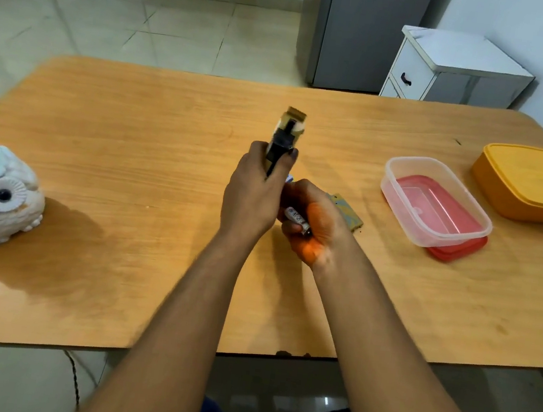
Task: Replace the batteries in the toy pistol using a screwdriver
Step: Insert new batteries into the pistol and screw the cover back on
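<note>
Gripping the pistol (pixel 284 138) above mid-table, barrel pointing far, the left hand (pixel 254 193) sits just left of the right hand (pixel 309 221), fingers curled around a battery (pixel 297 219) lying near-right to far-left.

No text, brand, number or sign can be read anywhere in the head view. The one thing bearing print is the battery (pixel 297 220) lying in the curled fingers of the right hand (pixel 312 225): its pale wrapper carries a row of small dark marks, too small and blurred to make out as letters or figures. The patterned flat piece (pixel 348 212) on the table (pixel 132 153) just behind that hand shows a blue and yellow design, but no legible characters.
</note>
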